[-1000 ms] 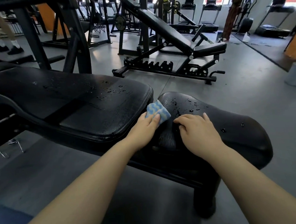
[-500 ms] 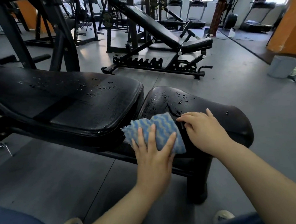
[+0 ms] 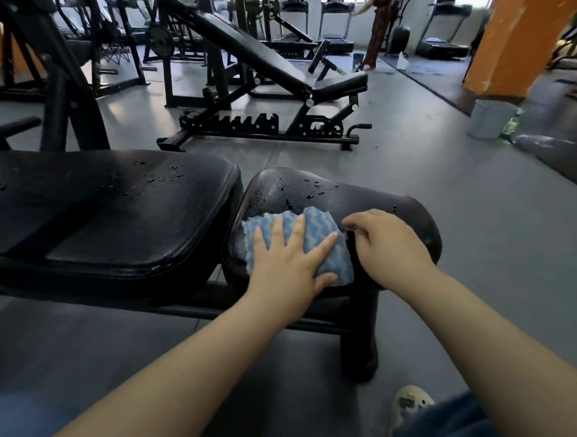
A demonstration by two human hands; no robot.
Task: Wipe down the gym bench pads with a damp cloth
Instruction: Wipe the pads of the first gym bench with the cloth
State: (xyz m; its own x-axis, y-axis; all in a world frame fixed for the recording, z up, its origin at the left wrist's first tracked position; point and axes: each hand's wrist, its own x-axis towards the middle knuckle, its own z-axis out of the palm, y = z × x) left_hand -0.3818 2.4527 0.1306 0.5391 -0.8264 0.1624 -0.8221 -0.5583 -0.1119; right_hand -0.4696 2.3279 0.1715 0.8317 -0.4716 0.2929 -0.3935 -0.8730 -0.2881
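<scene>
A blue-and-white wavy cloth (image 3: 318,230) lies spread on the near side of the small black seat pad (image 3: 379,200). My left hand (image 3: 289,261) presses flat on the cloth with fingers spread. My right hand (image 3: 388,243) rests on the pad just right of the cloth, fingers curled at the cloth's edge. Water droplets sit on the seat pad's top and on the long black back pad (image 3: 106,207) to the left.
An adjustable incline bench (image 3: 259,62) stands behind on the grey floor. A black rack frame (image 3: 70,96) rises at far left. A grey bucket (image 3: 490,117) sits by an orange pillar (image 3: 521,29) at right. A person stands by the treadmills at the back.
The cloth has unfolded from a small wad in the gap between pads to a flat sheet on the seat pad. My left hand now presses it, shifted toward my right hand.
</scene>
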